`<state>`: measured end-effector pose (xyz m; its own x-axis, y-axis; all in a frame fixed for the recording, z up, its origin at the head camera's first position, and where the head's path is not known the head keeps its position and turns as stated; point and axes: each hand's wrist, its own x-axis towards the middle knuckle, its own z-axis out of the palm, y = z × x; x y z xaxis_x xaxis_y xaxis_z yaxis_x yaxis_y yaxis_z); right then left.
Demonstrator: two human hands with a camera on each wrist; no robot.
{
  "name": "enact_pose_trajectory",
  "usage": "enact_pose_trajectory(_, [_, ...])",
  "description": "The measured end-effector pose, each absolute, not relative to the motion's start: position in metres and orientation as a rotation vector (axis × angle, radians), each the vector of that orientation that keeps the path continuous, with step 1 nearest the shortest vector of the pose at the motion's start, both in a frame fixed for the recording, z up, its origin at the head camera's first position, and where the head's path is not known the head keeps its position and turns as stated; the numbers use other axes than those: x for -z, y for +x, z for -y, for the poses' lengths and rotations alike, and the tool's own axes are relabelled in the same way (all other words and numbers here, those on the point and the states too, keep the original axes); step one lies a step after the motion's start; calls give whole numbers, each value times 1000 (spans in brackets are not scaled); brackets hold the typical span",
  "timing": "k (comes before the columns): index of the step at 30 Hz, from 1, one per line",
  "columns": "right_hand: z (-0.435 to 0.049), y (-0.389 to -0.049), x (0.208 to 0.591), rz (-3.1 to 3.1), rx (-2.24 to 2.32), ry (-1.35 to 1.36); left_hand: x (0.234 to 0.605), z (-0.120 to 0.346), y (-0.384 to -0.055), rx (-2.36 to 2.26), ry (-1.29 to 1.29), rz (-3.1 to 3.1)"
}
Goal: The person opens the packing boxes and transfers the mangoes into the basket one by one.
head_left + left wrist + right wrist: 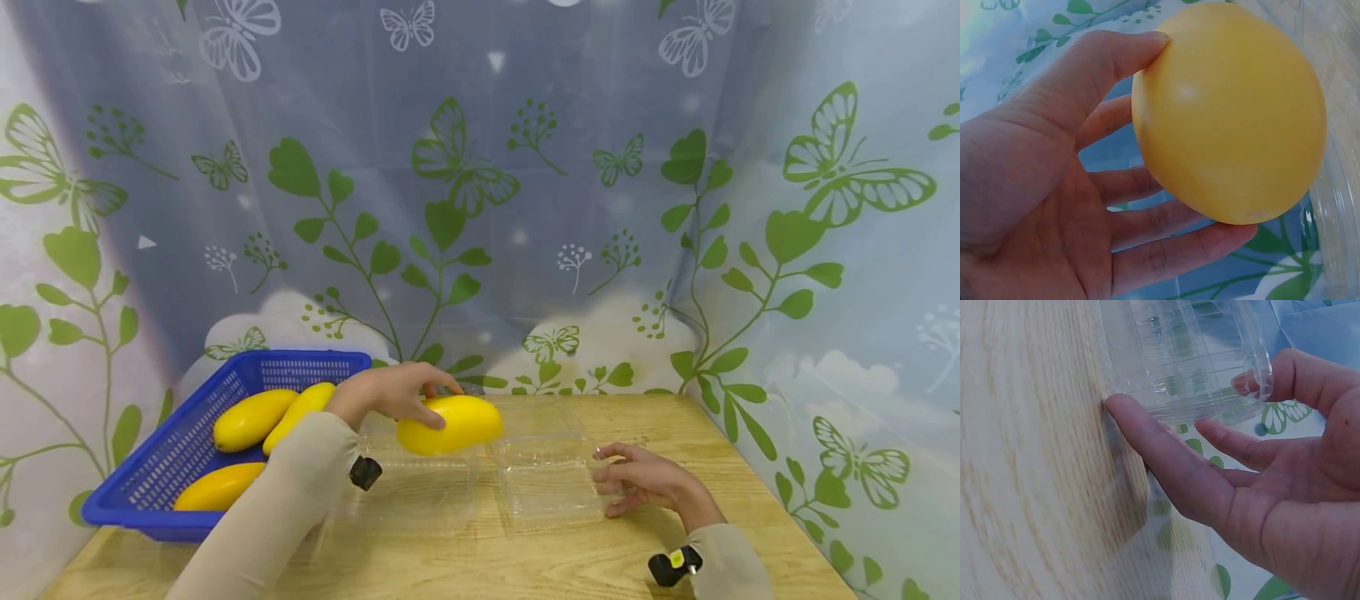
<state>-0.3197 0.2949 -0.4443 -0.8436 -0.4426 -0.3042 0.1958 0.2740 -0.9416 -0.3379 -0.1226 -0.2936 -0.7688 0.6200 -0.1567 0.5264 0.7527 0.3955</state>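
A curtain printed with green leaves and butterflies closed in the wooden bench [675, 433] on three sides. At the left stood a blue basket [161, 479] with three yellow mangoes [251, 418] lying in it, and in the middle lay an open clear plastic box [551, 483].

The left hand [393, 393] held a fourth mango [448, 424] in the air just above the left half of the box, thumb over the top and fingers [1172, 250] curled beneath one rounded end. The fruit looked smooth and a little glossy, so likely slippery; it seemed firm and fairly weighty for one hand, and a grip round its thick middle would probably be steadier than one at the end. The forearm reached in from the lower left, wrist bent slightly down.

The right hand [648, 483] rested at the right edge of the box, fingers [1166, 456] nearly straight and spread, one pressed along the rim, gripping nothing. The box looked thin, light and easily crushed, apt to slide, so steadying it at the rim seemed wise.
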Motion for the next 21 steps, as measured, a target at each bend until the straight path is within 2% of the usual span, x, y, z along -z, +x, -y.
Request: enact_pose_trajectory(21, [-296, -319, 444, -2031, 1605, -231, 287, 151, -339, -441, 855, -2716])
